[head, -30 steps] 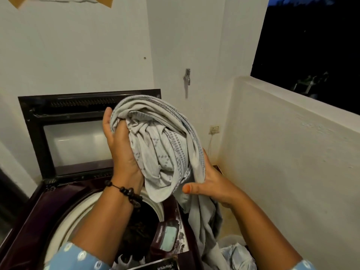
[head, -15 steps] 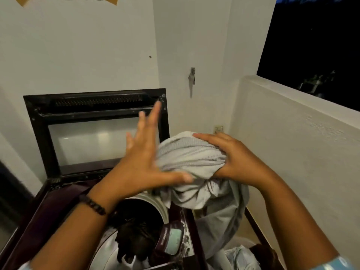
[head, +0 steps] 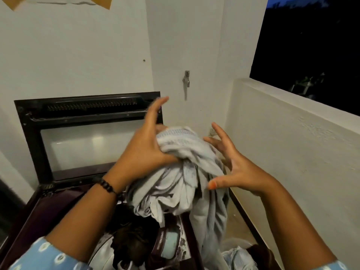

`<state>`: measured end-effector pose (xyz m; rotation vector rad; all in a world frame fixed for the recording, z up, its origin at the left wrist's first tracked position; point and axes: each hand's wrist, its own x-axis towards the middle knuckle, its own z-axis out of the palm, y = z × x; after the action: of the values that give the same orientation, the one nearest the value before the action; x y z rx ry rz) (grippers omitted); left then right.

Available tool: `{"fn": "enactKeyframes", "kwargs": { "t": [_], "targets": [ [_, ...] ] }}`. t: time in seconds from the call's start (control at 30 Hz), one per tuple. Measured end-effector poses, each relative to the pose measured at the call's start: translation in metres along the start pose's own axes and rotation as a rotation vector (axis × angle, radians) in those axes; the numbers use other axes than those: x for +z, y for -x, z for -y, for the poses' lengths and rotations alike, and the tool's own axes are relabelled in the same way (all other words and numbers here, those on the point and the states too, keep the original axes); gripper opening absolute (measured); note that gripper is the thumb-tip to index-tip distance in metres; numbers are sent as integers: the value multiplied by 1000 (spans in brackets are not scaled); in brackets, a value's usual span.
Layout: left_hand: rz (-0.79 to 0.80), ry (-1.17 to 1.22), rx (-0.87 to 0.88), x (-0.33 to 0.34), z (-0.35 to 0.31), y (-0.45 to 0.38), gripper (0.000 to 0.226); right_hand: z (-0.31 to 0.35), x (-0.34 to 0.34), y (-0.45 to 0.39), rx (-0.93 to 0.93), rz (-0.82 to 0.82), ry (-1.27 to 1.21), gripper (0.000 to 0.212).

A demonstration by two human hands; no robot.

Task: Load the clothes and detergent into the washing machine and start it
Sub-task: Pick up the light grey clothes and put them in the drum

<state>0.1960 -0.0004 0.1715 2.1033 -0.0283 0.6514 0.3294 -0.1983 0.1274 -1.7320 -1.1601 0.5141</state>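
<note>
While bunched upright, grey cloth (head: 183, 172) between left hand (head: 144, 151), right hand (head: 233, 166).

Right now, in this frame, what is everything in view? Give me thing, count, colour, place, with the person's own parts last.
washing machine: one, dark maroon, lower left, top-loading.
lid: one, black frame with a clear pane, standing open against the wall.
grey cloth: one bundle, pale grey with a faint print, above the machine's right edge, a tail hanging down the side.
dark clothes: a heap, black, inside the drum.
light clothes: a small heap, pale blue-grey, bottom right beside the machine.
hook: one, metal, on the white wall.
taped paper: one sheet, white with brown tape, top left.
bracelet: one, black beads, left wrist.
left hand: grips the bundle's left side.
right hand: fingers spread at the bundle's right side.
</note>
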Motion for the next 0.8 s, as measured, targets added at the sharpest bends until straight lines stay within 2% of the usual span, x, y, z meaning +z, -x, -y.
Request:
{"fn": "enactKeyframes", "kwargs": {
  "t": [0.13,0.23,0.3,0.4,0.5,0.57,0.67,0.73,0.8],
  "targets": [
    [-373,299,70,-16,-6,-11,99,-27,7,10,87,-3,-159,139],
    [-689,638,74,-19,-21,-20,78,-34,14,9,77,-40,-198,144],
    [-805,835,77,-15,-24,-24,73,-30,18,4,50,-77,-271,147],
    [-891,885,29,1,-23,-23,70,-18,30,-6,-3,-100,-366,143],
    [-903,881,-58,19,-11,-17,64,-6,43,-13,-10,-179,-482,124],
    [-827,868,-110,25,3,-12,68,-6,46,-16,-35,-299,-545,110],
    [-578,811,-182,25,28,2,93,-9,32,-15,-94,-471,-558,93],
    [-428,729,-237,19,36,13,118,-11,15,-11,-119,-499,-486,90],
    [-302,532,-259,8,34,21,132,-11,-2,-6,-141,-489,-371,87]
  ]
}}
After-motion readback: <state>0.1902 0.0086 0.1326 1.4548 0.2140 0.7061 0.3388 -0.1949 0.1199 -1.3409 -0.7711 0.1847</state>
